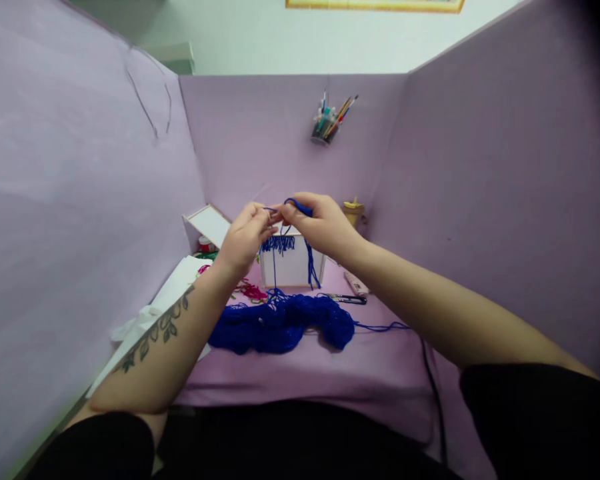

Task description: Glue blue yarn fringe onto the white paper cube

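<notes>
Pinching a blue yarn strand [300,208] above the white box [293,265].
Nearest, the soft, fuzzy blue yarn heap [283,325] sprawls on the lilac worktop [370,373]; its loose loops could snag and tangle. Beyond, left hand [244,239] and right hand [317,223] have fingers closed on the thin strand, which might slip; farther, bristly brushes in a pen cup [325,130].

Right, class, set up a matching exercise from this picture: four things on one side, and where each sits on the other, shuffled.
Things:
1. blue yarn heap
2. cup of brushes
3. scissors
4. yarn strand

Places:
A. on the back wall
B. pinched between both hands' fingers
C. on the table, nearest the person
D. on the table, right of the white box

Pairs: 1-C, 2-A, 3-D, 4-B
</notes>
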Motion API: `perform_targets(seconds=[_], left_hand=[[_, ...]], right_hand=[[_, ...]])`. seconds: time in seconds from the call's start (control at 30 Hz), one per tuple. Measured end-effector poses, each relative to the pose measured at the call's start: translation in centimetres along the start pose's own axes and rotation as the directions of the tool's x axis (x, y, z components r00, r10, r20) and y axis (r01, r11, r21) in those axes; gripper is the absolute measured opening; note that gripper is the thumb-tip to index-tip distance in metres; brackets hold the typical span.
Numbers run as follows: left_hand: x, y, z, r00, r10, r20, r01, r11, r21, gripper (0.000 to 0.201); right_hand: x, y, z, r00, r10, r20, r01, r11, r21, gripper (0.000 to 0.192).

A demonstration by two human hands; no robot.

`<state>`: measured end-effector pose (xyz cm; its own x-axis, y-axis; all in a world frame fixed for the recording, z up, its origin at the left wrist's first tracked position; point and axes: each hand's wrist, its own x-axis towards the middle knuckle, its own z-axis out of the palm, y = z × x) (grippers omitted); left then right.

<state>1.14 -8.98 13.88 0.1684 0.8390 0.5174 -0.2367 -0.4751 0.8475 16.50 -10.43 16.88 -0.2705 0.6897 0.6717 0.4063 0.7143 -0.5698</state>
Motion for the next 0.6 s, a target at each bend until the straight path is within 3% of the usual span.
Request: perform_targets(seconds=[0.1,0.17,0.23,0.33,0.43,0.5,0.53,0.6], left_hand=[[-0.7,-1.4,1.2,0.973,-0.132,0.189,0.168,0.968,-0.188,0.042],[-1.3,-1.7,1.8,0.939,-0.179,0.294,0.249,0.942,-0.223,0.045],[-1.7,-1.6,1.7,0.917,-0.223,0.33,0.299,0.933,-0.201,0.041],[-1.6,-0.6,0.1,0.926,-0.269,0.264,0.322,0.929,-0.183,0.032],[-1.5,1.0,-2.6,0.957,-0.268,0.108,0.287,0.922,-0.258,0.028],[-1.7,2.0,-4.3,0.957,-0.29,0.019,0.281,0.907,-0.314,0.031],[-1.9,2.4,-4.9,0.952,-0.304,-0.013,0.283,0.898,-0.337,0.032],[-2.4,2.9,-5.6,0.946,-0.321,-0.053,0.28,0.886,-0.37,0.034]], right_hand=[[1.5,-1.5,0.2,0.997,-0.07,0.027,0.073,0.989,-0.125,0.022],[2.6,-2.0,0.3,0.994,-0.082,0.068,0.093,0.979,-0.179,0.019],[3.2,-1.9,0.2,0.985,-0.071,0.16,0.097,0.982,-0.165,0.013],[2.5,-0.5,-0.3,0.961,-0.089,0.263,0.091,0.996,0.005,0.02],[-0.4,2.6,-0.2,0.987,-0.054,0.148,0.03,0.987,0.159,0.034],[-2.6,5.3,0.8,0.985,0.064,0.16,-0.088,0.986,0.144,0.028],[-3.6,6.6,1.5,0.958,0.144,0.247,-0.172,0.981,0.094,0.021],[-5.2,8.8,3.3,0.861,0.27,0.432,-0.278,0.959,-0.046,0.019]])
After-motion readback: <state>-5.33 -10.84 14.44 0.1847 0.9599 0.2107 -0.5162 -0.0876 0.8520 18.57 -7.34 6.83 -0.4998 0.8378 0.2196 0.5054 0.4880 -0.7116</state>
